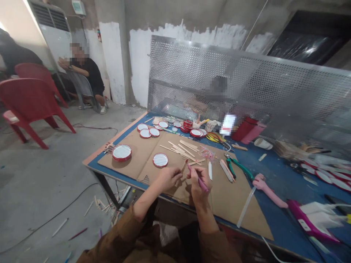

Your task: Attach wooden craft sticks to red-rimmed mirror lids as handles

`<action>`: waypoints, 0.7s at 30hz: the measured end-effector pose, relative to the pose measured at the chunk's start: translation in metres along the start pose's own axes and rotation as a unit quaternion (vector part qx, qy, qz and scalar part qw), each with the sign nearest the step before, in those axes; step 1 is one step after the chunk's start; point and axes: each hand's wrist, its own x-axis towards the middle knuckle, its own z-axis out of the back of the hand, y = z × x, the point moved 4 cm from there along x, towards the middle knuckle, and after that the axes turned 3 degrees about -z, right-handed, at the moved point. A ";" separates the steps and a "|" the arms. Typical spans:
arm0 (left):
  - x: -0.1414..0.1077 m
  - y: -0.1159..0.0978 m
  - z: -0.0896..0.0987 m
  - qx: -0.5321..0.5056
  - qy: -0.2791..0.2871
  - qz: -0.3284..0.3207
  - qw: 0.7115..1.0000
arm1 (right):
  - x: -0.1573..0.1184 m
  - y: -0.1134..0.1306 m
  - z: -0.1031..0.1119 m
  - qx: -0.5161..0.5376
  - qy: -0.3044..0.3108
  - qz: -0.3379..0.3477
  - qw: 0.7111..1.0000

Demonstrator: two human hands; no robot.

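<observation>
My left hand [171,178] is closed on a thin wooden stick [183,166] near the front of the cardboard sheet [137,166]. The stick's upper end looks dark red. Just to the right, my right hand [199,180] grips a pink marker [202,183], its tip close to the stick's upper end. Several loose wooden sticks [186,148] lie behind my hands, beside a pile of small colourful pieces [207,153]. A round red-rimmed disc [160,160] lies left of my hands, and a stack of them [122,152] sits farther left.
Green-handled pliers [242,168], a pink glue gun [270,191] and a magenta power strip [315,224] are on the right. More discs and a lit phone [228,124] stand near the perforated metal panel [186,73]. A person [91,75] sits at the back left.
</observation>
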 end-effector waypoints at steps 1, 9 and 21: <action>0.000 0.000 0.000 -0.002 0.001 0.001 1.000 | 0.000 0.000 0.000 0.000 0.004 0.001 1.000; -0.001 -0.002 0.000 -0.002 0.003 0.007 1.000 | 0.001 -0.011 -0.003 0.024 0.025 0.003 0.999; 0.000 0.000 -0.002 0.014 0.005 0.008 1.000 | 0.001 -0.013 -0.002 0.004 0.033 -0.020 0.999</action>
